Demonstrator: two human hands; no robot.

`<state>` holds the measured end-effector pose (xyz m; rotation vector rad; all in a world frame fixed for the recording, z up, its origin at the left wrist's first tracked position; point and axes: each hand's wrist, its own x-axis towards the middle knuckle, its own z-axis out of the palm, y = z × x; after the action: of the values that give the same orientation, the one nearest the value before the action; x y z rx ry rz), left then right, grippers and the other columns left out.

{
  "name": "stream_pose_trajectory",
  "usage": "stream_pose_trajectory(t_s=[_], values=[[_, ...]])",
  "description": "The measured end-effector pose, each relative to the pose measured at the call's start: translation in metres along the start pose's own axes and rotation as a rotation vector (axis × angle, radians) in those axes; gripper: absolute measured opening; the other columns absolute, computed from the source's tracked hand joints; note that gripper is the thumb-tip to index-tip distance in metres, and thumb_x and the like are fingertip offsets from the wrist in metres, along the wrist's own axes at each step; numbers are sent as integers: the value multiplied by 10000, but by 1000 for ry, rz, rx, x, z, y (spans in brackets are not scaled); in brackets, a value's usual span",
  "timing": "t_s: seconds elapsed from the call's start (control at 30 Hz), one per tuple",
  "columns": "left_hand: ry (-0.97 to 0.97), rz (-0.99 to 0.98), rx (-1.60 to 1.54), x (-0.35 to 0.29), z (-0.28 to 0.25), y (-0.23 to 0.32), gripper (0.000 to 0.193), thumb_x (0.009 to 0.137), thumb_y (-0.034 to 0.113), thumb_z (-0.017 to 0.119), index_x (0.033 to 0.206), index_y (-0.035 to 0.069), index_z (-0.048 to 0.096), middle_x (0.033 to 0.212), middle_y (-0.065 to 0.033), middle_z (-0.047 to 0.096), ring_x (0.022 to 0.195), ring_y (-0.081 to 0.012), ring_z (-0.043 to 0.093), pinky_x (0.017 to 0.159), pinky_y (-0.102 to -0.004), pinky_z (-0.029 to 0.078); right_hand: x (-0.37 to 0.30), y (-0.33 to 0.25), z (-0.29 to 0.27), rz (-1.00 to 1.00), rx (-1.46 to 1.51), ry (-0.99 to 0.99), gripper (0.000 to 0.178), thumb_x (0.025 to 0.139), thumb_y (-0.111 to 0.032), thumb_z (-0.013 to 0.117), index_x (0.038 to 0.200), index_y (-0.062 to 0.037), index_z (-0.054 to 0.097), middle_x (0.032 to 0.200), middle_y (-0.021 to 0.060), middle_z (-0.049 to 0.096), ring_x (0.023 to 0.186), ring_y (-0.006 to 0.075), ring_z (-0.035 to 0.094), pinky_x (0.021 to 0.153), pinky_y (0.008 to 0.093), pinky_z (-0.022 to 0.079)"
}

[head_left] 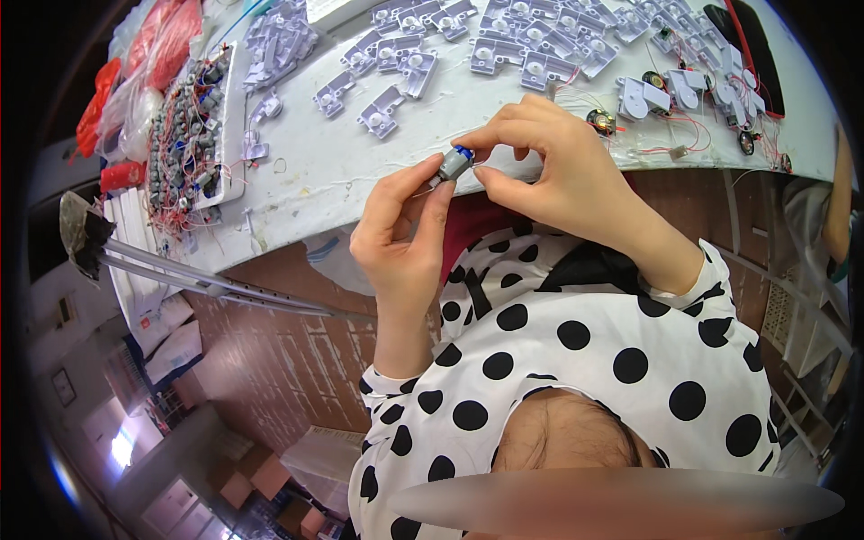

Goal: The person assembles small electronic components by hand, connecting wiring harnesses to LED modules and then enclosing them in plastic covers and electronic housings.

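A small grey electric motor [456, 164] with a blue end cap is held up over the near edge of the table. My left hand [400, 220] is closed on its lower end, with thumb and fingers pinching it. The index finger and thumb of my right hand [562, 157] close around the blue end from the other side. Thin leads seem to come off the motor, but they are too fine to follow. Beyond my hands lie several pale lilac plastic housings [379, 112] with round seats.
On the left stands a white tray [232, 135] full of motors with red wires, beside red and clear plastic bags [171, 54]. Assembled housings with wires [641, 97] and a round speaker-like part [600, 121] lie to the right. A curved metal bar [225, 286] runs below the table's left edge.
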<state>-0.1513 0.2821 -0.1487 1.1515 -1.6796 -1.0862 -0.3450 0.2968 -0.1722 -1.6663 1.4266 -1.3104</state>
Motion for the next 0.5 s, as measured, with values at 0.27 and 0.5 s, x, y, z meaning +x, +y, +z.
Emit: stream_pose_trajectory(t_s=[0.27,0.5], values=[[-88,-173,-249,3,-8,5,292,914,-107,682,1205,-109,662,1068,-142,716,966,-163,713,883,-260,572,7,4,-22,280,344,-369,236,945,-83,681,1167,-61,758,875,15,658,842,101,558,698,258,466],[-83,-226,-299,5,-8,5,291,919,-96,681,1208,-115,656,1075,-156,720,962,-184,719,895,-276,575,2,-8,-14,83,149,-42,251,944,-172,703,1170,-75,755,974,82,704,758,186,603,703,303,504]])
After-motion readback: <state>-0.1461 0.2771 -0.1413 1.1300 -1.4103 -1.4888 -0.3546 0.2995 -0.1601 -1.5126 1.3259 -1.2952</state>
